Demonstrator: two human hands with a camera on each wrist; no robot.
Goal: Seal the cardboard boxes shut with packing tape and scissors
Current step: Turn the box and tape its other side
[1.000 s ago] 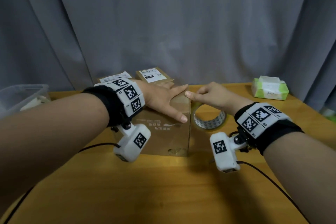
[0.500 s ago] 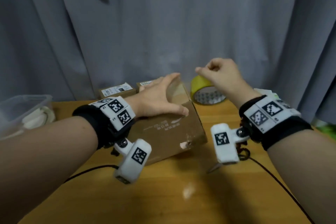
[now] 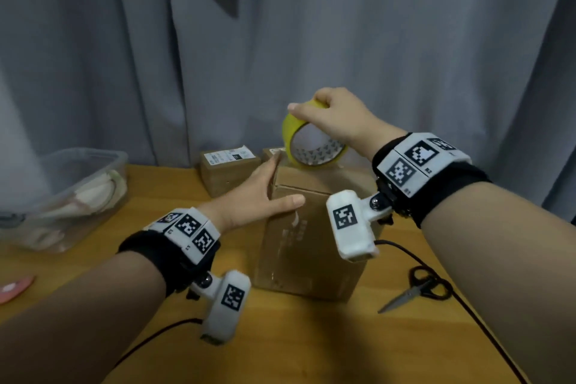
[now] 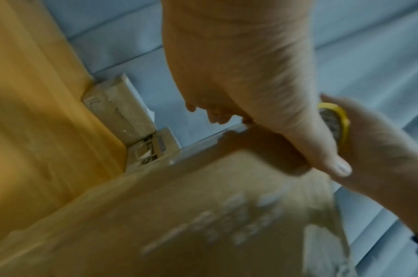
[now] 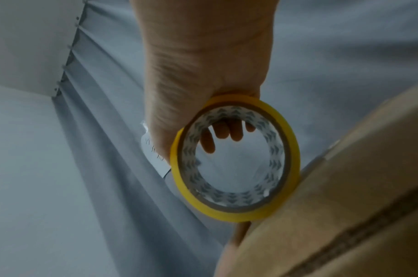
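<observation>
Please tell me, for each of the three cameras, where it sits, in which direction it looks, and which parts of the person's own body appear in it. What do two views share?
Head: worn on the head, looks forward and down at the table; shows both forearms, left hand on the cardboard box, right hand gripping the tape roll.
Left wrist: looks along the left hand at the cardboard box.
Right wrist: looks along the right hand at the tape roll.
Shared: the tape roll and the cardboard box appear in all three views.

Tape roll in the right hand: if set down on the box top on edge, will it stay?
Probably not. The tape roll is a thin ring, so it would likely roll. The box looks tilted under the left hand; laying it flat seems safer.
</observation>
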